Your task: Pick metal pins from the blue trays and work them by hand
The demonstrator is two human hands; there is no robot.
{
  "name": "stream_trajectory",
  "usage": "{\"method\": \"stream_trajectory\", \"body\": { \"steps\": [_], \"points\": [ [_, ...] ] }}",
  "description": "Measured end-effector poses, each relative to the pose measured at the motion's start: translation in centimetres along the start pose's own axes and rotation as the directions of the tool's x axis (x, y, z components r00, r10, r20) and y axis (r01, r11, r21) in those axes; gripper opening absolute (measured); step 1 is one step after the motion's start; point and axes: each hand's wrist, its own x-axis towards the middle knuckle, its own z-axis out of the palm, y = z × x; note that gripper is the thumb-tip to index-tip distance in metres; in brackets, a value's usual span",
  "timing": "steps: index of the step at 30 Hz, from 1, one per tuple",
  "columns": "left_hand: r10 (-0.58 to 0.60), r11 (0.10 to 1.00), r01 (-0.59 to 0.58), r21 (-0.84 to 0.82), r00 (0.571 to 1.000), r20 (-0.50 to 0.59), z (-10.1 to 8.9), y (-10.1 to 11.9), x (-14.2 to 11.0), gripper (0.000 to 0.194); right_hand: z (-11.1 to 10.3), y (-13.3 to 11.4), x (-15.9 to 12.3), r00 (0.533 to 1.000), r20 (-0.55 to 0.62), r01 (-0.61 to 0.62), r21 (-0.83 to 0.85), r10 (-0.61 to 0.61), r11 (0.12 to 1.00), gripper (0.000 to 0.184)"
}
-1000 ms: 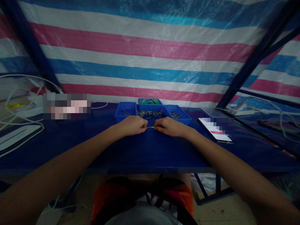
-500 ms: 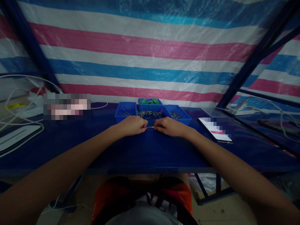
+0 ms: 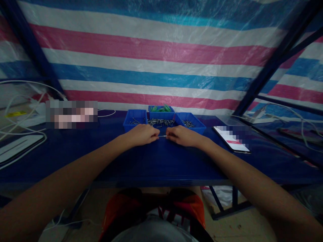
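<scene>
A thin, silvery metal pin (image 3: pixel 162 136) is stretched level between my two hands, just above the blue table (image 3: pixel 161 161). My left hand (image 3: pixel 144 134) pinches its left end with closed fingers. At the other end, the fingers of my right hand (image 3: pixel 180 135) are closed on the same pin. Both ends are hidden by fingertips. Behind my hands lies a loose pile of small dark and silvery metal pieces (image 3: pixel 161 122); similar pieces lie in the left blue bin (image 3: pixel 128 127) and the right blue bin (image 3: pixel 199 127).
A third blue bin (image 3: pixel 161 114) holding green pieces (image 3: pixel 164 108) stands behind the pile. A phone (image 3: pixel 233 141) lies to the right. On the left are a white flat device (image 3: pixel 20 148) and white cables (image 3: pixel 15 97). A striped plastic sheet (image 3: pixel 161 50) hangs behind the table.
Both hands keep their hold on the pin, almost in the same place. My left hand has barely shifted.
</scene>
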Motion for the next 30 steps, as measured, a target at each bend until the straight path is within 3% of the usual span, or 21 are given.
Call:
{"method": "stream_trajectory", "body": {
  "steps": [7,18,30],
  "points": [
    [-0.007,0.999,0.008,0.04,1.0,-0.014,-0.14,0.23,-0.17,0.029,-0.15,-0.27,-0.08,1.0,-0.008,-0.022,0.009,0.023,1.0,0.017],
    [-0.078,0.995,0.079,0.056,0.997,-0.01,-0.02,0.46,0.01,0.032,-0.17,-0.29,-0.03,0.999,-0.01,-0.04,0.028,0.04,0.999,0.017],
    [-0.013,1.0,0.013,-0.006,1.0,-0.02,0.09,0.2,0.04,0.019,-0.07,-0.11,-0.09,0.999,-0.005,-0.041,0.037,0.042,0.998,0.004]
  ]
}}
